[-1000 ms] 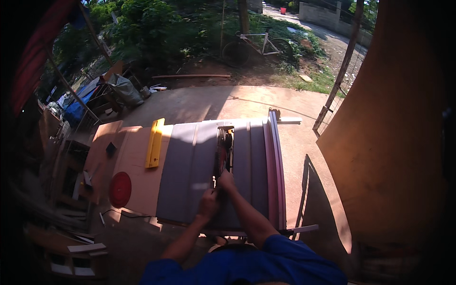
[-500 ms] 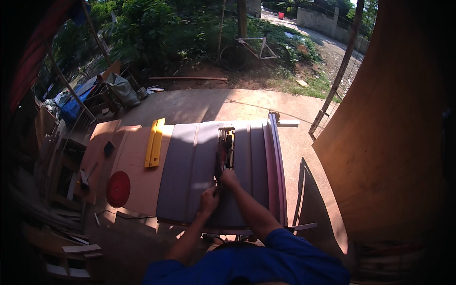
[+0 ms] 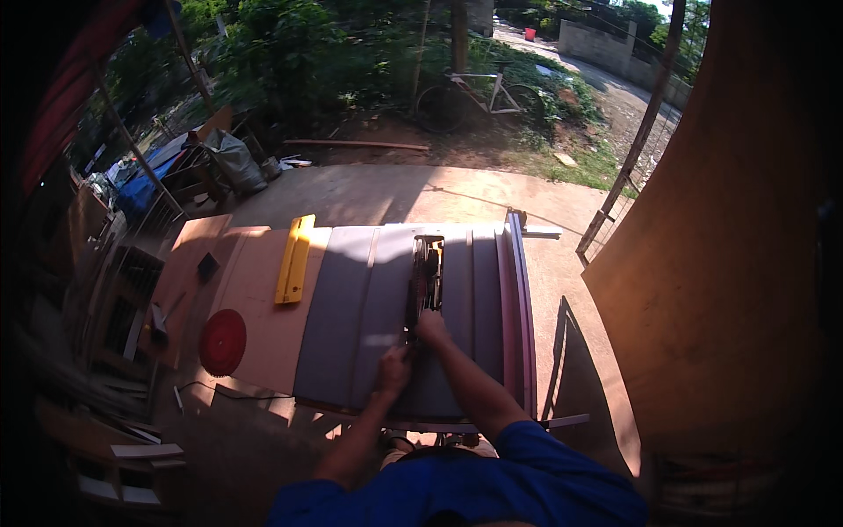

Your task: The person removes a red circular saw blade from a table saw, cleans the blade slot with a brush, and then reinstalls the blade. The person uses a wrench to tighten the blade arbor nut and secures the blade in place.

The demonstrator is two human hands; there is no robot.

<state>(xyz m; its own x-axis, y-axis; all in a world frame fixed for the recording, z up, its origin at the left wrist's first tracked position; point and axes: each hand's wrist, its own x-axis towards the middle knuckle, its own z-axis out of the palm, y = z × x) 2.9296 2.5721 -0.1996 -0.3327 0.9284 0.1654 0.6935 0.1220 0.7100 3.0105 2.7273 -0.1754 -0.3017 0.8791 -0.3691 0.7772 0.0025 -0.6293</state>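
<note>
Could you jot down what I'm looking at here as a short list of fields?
Setting: outdoor work yard, trees behind
Bench: grey table saw top
Left hand: resting on the grey top
Right hand: at the near end of the blade slot
Left of the top: yellow bar, red disc
Background: bicycle

A blue short-sleeved shirt covers the person's shoulders along the lower edge of the view. 2 bare forearms come out of it. The left hand [image 3: 392, 371] and right hand [image 3: 432, 327] appear to be ungloved, though they are small and partly in shadow.
</note>
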